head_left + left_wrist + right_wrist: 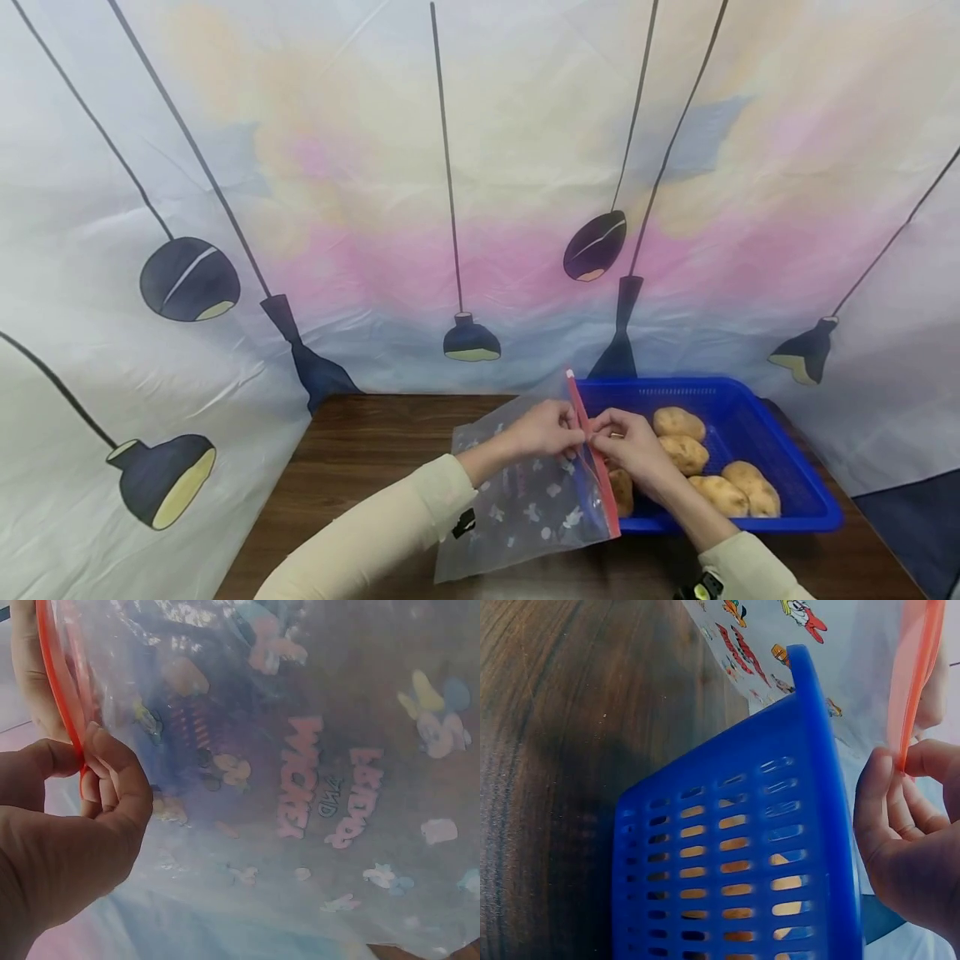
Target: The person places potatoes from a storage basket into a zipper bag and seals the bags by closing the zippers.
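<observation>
A clear zip bag (pixel 517 500) printed with small cartoon figures hangs between the hands, its red zip edge (pixel 600 475) slanting down to the right. My left hand (pixel 546 429) pinches that edge near its middle from the left side. From the right, my right hand (pixel 633 448) pinches the same edge, its fingertips close to the left ones. In the left wrist view, the left thumb and fingers grip the red strip, and the bag looks flat. The right wrist view shows the right thumb and finger (pixel 874 784) on the strip, beside the basket rim.
A blue plastic basket (pixel 795 492) with slotted walls stands right of the bag on a dark wooden table (pixel 360 467). Several potatoes (pixel 682 454) lie in it. Behind the table hangs a cloth (pixel 375 208) printed with lamps.
</observation>
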A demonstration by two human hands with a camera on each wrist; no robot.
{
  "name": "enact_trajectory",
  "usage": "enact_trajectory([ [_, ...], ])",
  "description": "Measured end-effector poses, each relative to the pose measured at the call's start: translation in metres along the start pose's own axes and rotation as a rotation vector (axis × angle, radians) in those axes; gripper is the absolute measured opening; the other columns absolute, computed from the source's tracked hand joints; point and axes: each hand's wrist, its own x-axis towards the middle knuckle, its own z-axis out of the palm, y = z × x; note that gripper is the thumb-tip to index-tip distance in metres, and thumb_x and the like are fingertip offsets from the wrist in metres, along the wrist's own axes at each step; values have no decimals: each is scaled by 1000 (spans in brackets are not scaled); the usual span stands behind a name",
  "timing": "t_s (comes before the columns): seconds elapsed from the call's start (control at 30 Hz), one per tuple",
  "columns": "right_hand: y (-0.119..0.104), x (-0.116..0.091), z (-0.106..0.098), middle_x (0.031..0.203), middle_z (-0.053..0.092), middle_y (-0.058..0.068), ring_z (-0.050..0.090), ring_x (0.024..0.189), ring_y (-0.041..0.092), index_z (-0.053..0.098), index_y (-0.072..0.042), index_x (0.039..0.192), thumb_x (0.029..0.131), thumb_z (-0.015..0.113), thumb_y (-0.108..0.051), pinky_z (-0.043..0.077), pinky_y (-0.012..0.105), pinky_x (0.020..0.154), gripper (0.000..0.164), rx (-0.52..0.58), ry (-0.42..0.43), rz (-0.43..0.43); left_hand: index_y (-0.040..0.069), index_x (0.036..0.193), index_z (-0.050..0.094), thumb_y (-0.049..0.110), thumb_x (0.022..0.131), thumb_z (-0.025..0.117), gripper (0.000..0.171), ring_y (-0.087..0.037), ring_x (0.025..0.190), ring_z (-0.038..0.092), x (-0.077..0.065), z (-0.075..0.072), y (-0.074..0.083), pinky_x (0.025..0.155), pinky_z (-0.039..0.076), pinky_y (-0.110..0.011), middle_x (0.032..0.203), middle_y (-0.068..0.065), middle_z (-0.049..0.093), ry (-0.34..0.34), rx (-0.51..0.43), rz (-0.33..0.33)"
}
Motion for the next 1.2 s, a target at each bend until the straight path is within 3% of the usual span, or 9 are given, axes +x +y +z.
enact_trajectory([
  [0.27, 3, 4, -3, 90, 65, 16, 66, 74, 18, 63, 9, 105, 98, 65, 4, 61, 31, 66, 9, 3, -6, -69, 9, 89, 74, 14, 98, 75, 10, -13, 65, 69, 0, -6, 1, 55, 55, -23, 74, 3, 71, 59, 129, 39],
  [0.37, 6, 4, -6, 93, 65, 18, 66, 78, 18, 63, 10, 106, 100, 65, 3, 61, 31, 69, 10, 21, -20, -79, 10, 90, 72, 10, 95, 75, 6, -9, 62, 63, -3, -10, -3, 55, 51, -21, 75, 5, 69, 67, 151, 84],
  [0.57, 10, 2, -8, 92, 68, 15, 65, 77, 19, 66, 8, 105, 99, 67, 0, 62, 38, 70, 11, -60, -10, -78, 13, 86, 69, 10, 94, 72, 9, -7, 57, 52, -10, -22, -11, 54, 45, -21, 73, 6, 63, 59, 194, 140],
  [0.87, 16, 0, -21, 85, 70, 11, 63, 71, 13, 66, 7, 98, 97, 68, 5, 58, 30, 62, 2, -178, 30, -160, 13, 90, 71, 14, 96, 72, 7, -9, 57, 55, -22, -44, -12, 53, 47, -23, 71, 4, 67, 60, 220, 98],
  [1.07, 16, -1, -27, 83, 69, 12, 65, 69, 19, 66, 6, 98, 97, 70, 3, 58, 33, 61, 4, -213, 58, -159, 12, 89, 72, 14, 96, 72, 7, -9, 60, 58, -31, -59, -6, 54, 49, -23, 74, 3, 68, 59, 266, 69],
  [1.2, 18, 0, -31, 82, 69, 14, 68, 71, 23, 66, 7, 97, 97, 70, 5, 61, 35, 63, 4, -239, 88, -154, 11, 92, 74, 14, 95, 72, 5, -9, 60, 57, -36, -71, 0, 53, 49, -23, 77, 4, 68, 58, 323, 88],
])
